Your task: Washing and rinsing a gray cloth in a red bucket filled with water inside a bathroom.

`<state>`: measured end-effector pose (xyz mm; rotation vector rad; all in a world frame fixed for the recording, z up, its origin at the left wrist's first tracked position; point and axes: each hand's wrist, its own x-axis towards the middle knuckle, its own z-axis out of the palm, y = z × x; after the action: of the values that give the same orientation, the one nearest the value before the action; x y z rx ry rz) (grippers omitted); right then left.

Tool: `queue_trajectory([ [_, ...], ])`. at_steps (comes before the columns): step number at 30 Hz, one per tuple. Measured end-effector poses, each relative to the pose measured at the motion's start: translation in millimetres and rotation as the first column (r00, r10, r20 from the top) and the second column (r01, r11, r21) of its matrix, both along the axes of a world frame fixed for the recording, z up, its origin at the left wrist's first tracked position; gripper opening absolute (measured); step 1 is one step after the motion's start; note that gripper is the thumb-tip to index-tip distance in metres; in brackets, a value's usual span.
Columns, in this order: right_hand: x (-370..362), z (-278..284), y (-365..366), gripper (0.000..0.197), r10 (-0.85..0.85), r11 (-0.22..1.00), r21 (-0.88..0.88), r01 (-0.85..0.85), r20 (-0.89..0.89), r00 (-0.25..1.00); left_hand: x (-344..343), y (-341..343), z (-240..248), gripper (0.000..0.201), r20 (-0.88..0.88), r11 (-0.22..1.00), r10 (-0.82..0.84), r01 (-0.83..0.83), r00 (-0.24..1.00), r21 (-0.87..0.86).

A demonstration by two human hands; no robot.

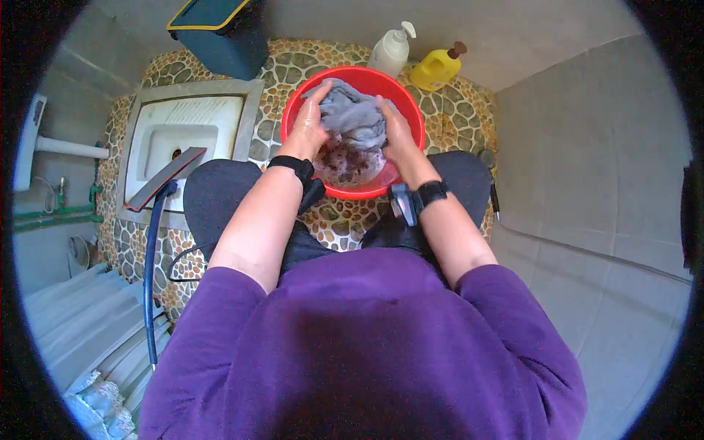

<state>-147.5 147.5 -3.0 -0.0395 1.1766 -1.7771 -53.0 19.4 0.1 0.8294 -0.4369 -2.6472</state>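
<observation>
A wet grey cloth [350, 114] is bunched up over a round red basin [290, 110] on the floor. My left hand [311, 125] grips its left side, with the thumb pointing up along the fabric. My right hand [397, 130] grips the right side, and its fingers are partly hidden by the cloth. Below the cloth, dark murky water [345, 163] with some foam lies in the basin. Both wrists wear black straps with small devices.
Behind the basin stand a white pump bottle [390, 51] and a yellow bottle [435, 70] with a brown pump. To the left are a dark lidded bin [229, 48], a squat toilet [143, 143] and a floor squeegee [170, 176]. A pale curtain [95, 315] hangs at lower left.
</observation>
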Motion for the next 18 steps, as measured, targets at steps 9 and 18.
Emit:
queue_trajectory([
  [9,-36,0,-5,0.034,0.606,0.641,0.703,0.309,-0.710,0.359,-23,80,-26,0.031,0.142,0.975,-0.218,0.208,0.966,0.084],
  [18,76,45,-39,0.031,0.156,0.986,0.156,0.058,-0.988,-0.006,28,-17,-59,0.038,-0.476,0.925,-0.366,0.255,0.800,-0.283],
])
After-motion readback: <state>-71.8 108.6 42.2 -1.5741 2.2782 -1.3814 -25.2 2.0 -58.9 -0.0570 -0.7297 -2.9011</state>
